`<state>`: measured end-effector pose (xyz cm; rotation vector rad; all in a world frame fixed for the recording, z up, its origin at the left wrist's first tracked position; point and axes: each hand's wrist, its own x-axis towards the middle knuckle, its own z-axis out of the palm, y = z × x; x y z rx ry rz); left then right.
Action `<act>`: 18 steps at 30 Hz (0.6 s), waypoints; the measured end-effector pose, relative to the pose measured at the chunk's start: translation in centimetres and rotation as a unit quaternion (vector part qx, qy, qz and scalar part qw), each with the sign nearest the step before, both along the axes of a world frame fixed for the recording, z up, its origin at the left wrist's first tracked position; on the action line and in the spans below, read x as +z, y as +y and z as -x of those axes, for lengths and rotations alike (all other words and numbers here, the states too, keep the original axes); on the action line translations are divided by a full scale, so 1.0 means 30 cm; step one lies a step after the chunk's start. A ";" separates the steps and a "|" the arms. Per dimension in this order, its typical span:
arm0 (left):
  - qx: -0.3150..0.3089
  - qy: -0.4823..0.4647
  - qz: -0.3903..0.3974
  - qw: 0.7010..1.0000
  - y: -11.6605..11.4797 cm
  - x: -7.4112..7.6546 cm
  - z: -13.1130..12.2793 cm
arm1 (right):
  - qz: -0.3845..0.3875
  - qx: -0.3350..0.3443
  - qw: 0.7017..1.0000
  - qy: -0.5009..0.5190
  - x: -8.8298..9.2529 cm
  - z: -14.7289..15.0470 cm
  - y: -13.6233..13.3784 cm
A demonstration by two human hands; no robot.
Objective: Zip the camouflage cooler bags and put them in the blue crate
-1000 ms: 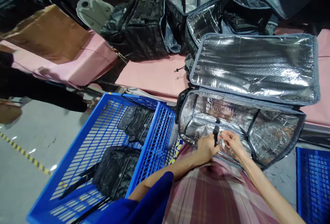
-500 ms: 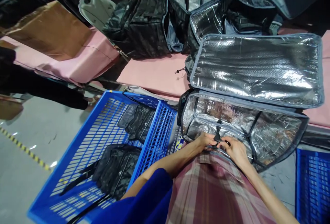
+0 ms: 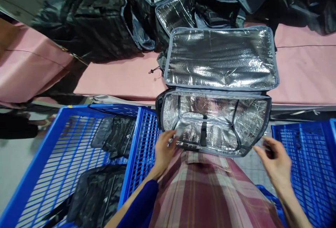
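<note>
Silver-lined bag (image 3: 219,132), gaping upward | left hand (image 3: 165,147) by front-left rim (image 3: 188,147) | right hand (image 3: 274,156) by right rim (image 3: 268,116) | both grips unclear

At the far side of a pink table (image 3: 118,77), a dark bag (image 3: 102,28) sits left of an open bag (image 3: 174,13) with silvery lining; dark fabric (image 3: 307,0) spreads at right. Brown board (image 3: 5,34) shows at the left edge. A blue crate (image 3: 38,161) holds a near pack (image 3: 97,193) and a far pack (image 3: 122,135). Another crate (image 3: 309,168) stands right. A black-clad limb (image 3: 17,125), perhaps a leg, is blurred.
</note>
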<state>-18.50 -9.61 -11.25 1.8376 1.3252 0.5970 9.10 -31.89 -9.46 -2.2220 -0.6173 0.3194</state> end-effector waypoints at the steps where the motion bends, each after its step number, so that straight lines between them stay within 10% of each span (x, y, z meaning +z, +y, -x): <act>1: 0.066 0.032 -0.055 0.996 0.014 0.005 0.049 | -0.007 -0.067 0.998 0.012 0.005 -0.022 -0.043; 3: 0.141 0.083 -0.069 0.984 0.031 -0.010 0.115 | 0.013 -0.132 0.988 0.079 -0.015 -0.035 -0.087; 9: 0.076 0.002 0.220 0.972 -0.003 -0.066 0.097 | 0.008 -0.124 0.971 0.206 -0.122 0.050 -0.009; 18: -0.046 0.068 0.123 0.989 0.137 0.148 0.036 | -0.118 -0.111 0.958 0.235 0.044 -0.082 0.033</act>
